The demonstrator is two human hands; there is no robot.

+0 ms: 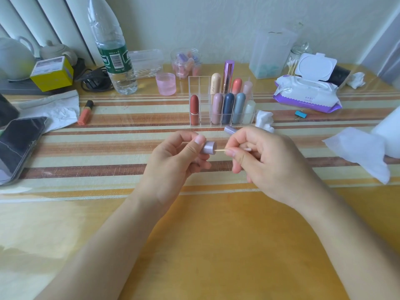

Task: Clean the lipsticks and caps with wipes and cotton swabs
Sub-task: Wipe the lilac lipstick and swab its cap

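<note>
My left hand (177, 154) grips a small lilac lipstick cap (208, 147), its open end turned to the right. My right hand (266, 161) pinches a cotton swab (220, 150) whose wooden stick reaches into the cap's mouth. The same right hand also holds the lilac lipstick body (229, 129), which sticks out above the fingers. Behind the hands stands a clear acrylic organizer (200, 98) with several lipsticks upright in its cells. A purple pack of wet wipes (307, 94) lies open at the back right.
A loose orange lipstick (85, 112) lies by crumpled tissue at the left, near a phone (17, 146). A water bottle (112, 50), pink jar (165, 83), swab jar (297, 59) and crumpled wipes (264, 121) sit behind; a flat wipe (359, 150) lies right.
</note>
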